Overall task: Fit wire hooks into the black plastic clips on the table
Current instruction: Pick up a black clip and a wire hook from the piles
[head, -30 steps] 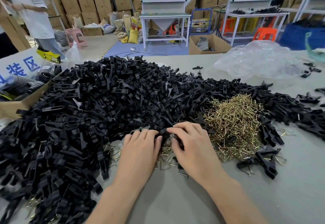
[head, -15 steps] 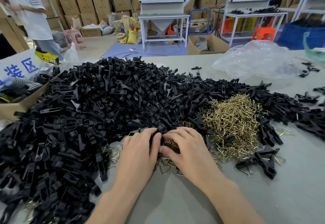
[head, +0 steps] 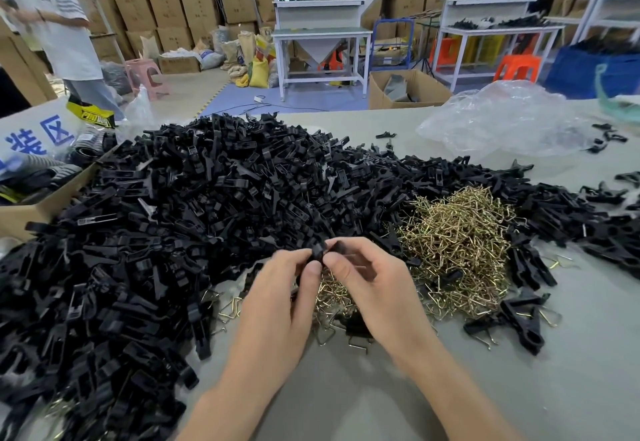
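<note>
Hands at mid-assembly. Left hand (head: 277,302) and right hand (head: 375,290) meet above the counter (head: 346,392). The fingers (head: 313,267) of both are curled and pinch one black clip (head: 320,250) between thumbs and fingertips. Whether a hook is already seated in it cannot be told. Behind and to the left lies the very large clip pile (head: 207,215). Just right of the hands lies the brass-coloured hook heap (head: 457,250), with loose hooks strewn under the hands. A few fitted clips (head: 519,319), wire loops showing, lie near the heap's right side and appear finished. Judged from these proportions, the task is at an early stage: one clip is in hand, a handful seem done, and nearly the whole pile remains to be fitted.
</note>
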